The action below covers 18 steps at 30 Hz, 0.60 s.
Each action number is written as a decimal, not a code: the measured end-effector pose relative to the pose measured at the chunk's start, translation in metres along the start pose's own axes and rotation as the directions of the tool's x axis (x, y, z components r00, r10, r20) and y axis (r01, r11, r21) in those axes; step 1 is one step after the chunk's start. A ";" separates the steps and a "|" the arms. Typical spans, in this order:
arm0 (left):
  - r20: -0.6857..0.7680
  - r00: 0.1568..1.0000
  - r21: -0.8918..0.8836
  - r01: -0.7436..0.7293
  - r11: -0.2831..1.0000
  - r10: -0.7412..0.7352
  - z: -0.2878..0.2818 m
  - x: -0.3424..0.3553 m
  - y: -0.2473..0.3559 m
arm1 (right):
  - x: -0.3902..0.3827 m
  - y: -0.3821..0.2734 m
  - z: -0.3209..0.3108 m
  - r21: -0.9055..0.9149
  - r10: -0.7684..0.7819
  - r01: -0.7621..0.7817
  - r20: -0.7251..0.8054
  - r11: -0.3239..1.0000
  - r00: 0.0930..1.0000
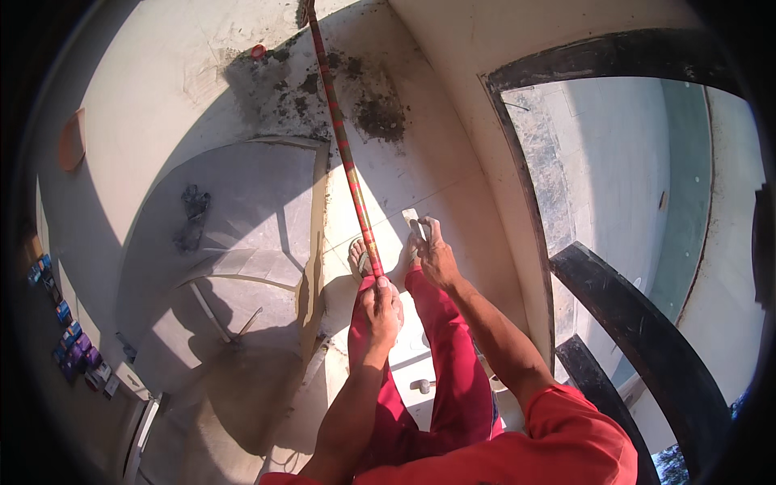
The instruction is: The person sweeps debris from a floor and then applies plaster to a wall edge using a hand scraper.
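A long pole (346, 153) with red and dull gold bands runs from my left hand away toward the top of the view. My left hand (383, 309) is closed around its near end, in front of my knees. My right hand (437, 255) is to the right of the pole and apart from it, with the fingers bent around a small pale flat piece (413, 221). Its exact kind I cannot make out. Below are my sandalled feet (360, 257) on a light ledge, between the pole and my right hand.
On the left, a drop with a curved edge (315, 218) leads to a lower grey floor (250, 404). Dark bars (638, 339) cross an opening on the right. An orange-brown pan (72, 141) lies far left. Dark stains (380, 117) mark the far ledge. Small packets (79, 347) lie at lower left.
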<state>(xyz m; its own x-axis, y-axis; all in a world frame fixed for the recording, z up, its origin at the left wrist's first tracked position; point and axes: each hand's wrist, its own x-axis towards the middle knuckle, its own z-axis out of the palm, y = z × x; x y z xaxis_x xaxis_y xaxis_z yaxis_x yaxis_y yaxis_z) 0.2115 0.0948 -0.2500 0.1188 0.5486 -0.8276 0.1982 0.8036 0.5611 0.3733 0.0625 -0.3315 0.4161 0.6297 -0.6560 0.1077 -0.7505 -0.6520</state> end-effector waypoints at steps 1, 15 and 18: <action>0.083 0.992 -0.152 0.103 0.983 -0.091 0.002 -0.014 0.024 | -0.013 -0.012 -0.006 -0.005 -0.006 0.006 -0.026 1.000 1.000; 0.086 0.981 -0.083 -0.166 0.983 0.173 0.005 -0.181 0.132 | -0.222 -0.228 -0.103 -0.198 -0.526 0.540 0.121 0.818 0.842; 0.167 0.985 -0.200 -0.010 0.980 0.044 -0.002 -0.229 0.161 | -0.272 -0.258 -0.107 -0.269 -0.567 0.607 0.218 0.748 0.794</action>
<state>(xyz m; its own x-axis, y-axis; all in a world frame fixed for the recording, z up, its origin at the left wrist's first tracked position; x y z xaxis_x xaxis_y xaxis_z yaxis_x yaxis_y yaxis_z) 0.2138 0.0991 0.0296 0.2885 0.5371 -0.7926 -0.0015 0.8281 0.5606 0.3292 0.0631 0.0558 0.0725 0.9695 -0.2343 0.5760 -0.2325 -0.7837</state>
